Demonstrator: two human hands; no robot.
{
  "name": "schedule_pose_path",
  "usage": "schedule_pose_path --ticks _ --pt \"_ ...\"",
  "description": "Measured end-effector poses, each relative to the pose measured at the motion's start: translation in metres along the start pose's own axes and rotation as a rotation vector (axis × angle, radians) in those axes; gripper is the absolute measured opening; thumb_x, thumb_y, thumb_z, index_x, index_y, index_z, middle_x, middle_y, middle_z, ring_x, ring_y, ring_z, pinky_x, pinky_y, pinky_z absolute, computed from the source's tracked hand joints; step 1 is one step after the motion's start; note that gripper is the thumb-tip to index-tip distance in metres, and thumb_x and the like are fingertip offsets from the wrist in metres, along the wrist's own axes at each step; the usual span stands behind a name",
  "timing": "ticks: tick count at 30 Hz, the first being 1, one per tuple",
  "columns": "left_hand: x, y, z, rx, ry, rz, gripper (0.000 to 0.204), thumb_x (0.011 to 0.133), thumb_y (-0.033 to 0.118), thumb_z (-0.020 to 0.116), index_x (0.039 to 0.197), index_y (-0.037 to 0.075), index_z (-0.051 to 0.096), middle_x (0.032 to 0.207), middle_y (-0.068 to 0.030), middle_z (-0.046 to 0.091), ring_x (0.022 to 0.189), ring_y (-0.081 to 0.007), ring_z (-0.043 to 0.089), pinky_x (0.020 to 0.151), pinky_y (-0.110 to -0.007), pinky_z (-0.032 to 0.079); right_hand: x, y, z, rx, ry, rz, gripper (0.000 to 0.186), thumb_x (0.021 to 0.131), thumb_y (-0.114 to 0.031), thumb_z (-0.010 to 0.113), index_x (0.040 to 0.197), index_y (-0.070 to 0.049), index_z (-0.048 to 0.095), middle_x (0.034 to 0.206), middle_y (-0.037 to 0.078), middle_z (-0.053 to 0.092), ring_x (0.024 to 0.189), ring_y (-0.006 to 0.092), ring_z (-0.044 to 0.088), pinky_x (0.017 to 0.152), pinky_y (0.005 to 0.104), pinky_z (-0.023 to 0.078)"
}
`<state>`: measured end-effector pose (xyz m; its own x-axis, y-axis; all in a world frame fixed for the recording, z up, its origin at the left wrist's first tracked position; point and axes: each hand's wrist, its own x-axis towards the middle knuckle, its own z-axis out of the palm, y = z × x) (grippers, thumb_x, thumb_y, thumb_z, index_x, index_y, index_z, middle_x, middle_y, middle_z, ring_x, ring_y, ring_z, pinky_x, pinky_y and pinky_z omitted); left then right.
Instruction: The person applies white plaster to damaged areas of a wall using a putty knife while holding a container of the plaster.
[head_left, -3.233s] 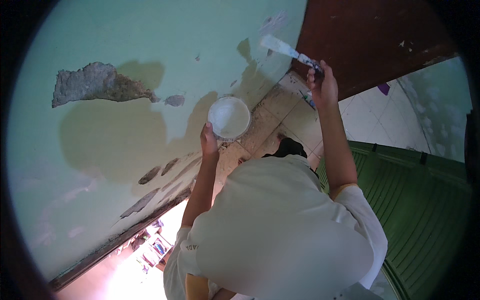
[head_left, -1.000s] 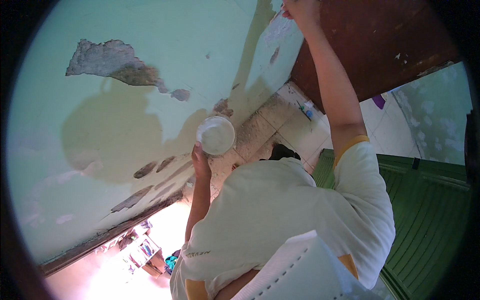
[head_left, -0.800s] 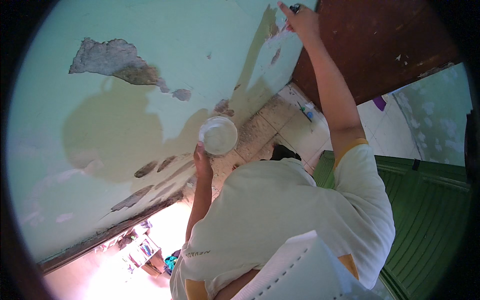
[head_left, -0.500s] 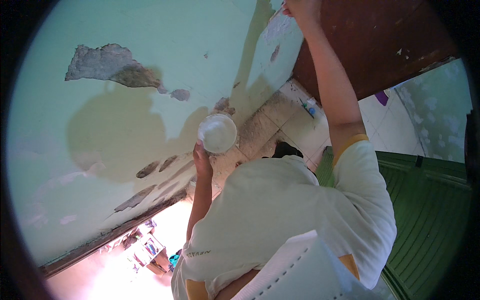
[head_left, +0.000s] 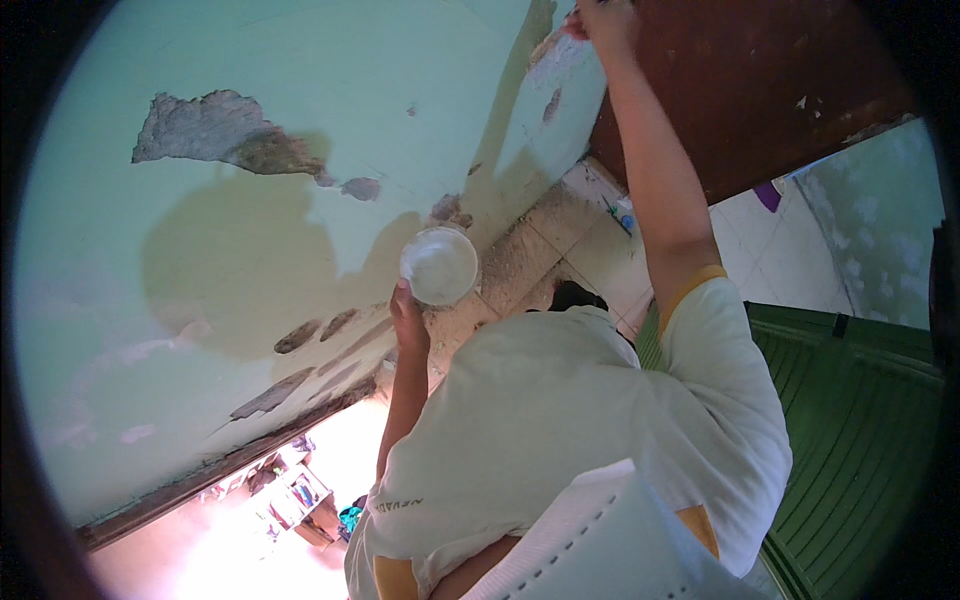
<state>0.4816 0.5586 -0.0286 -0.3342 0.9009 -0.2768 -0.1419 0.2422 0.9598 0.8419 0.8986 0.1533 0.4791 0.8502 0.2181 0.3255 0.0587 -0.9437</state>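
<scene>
My left hand [head_left: 406, 308] grips a round white tub [head_left: 438, 266] by its rim, the thumb on the near left side. Whitish paste shows inside it. My right hand [head_left: 604, 20] is raised at the top edge, close against the green wall [head_left: 370, 60], beside a pale, whitish patch [head_left: 562, 55]. Its fingers are bent and partly cut off by the picture's edge. What they hold, if anything, cannot be made out. A shadow of the arm falls along the wall below it.
Bare grey spots, the largest a plaster patch [head_left: 210, 128], mark the wall. A brown wooden panel [head_left: 740, 90] stands beyond my right arm. Green slatted panels [head_left: 850, 420] are at the right. Dusty tiles [head_left: 585, 235] lie below; a bright doorway opens at lower left onto a shelf [head_left: 300, 497].
My right hand has shifted slightly down along the wall, its arm a little to the left. The tub in my left hand has moved very slightly to the right.
</scene>
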Motion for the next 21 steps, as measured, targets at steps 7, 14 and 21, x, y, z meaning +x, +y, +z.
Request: schedule_pose_path --ticks 7,14,21 --pt "-0.003 -0.003 0.006 -0.017 0.046 -0.055 0.074 0.095 0.055 0.045 0.134 -0.008 0.046 0.133 -0.0172 0.052 0.123 -0.0266 0.048 0.106 -0.038 0.034 0.002 -0.011 -0.038 0.024 0.091 0.047 0.051 0.084 -0.047 0.072 0.068 0.001 0.06 0.055 0.011 0.062 0.044 0.0206 0.062 0.043 0.0344 0.053" --pt "-0.003 0.003 0.021 0.01 0.046 -0.037 0.071 0.097 0.054 0.044 0.134 -0.007 0.047 0.132 -0.0163 0.053 0.123 -0.0257 0.048 0.105 -0.037 0.035 0.004 0.096 -0.004 0.189 -0.093 0.238 0.061 0.079 -0.055 0.073 0.08 0.005 0.063 0.065 0.014 0.068 0.053 0.0188 0.069 0.047 0.03 0.058" --pt "-0.003 0.009 0.049 0.019 0.079 -0.051 0.07 0.098 0.053 0.041 0.134 -0.007 0.047 0.132 -0.0161 0.054 0.122 -0.0252 0.049 0.105 -0.036 0.035 0.066 0.088 -0.01 0.212 0.027 0.295 0.054 0.084 -0.05 0.071 0.067 0.0 0.059 0.057 0.012 0.062 0.044 0.0207 0.061 0.042 0.0346 0.053"
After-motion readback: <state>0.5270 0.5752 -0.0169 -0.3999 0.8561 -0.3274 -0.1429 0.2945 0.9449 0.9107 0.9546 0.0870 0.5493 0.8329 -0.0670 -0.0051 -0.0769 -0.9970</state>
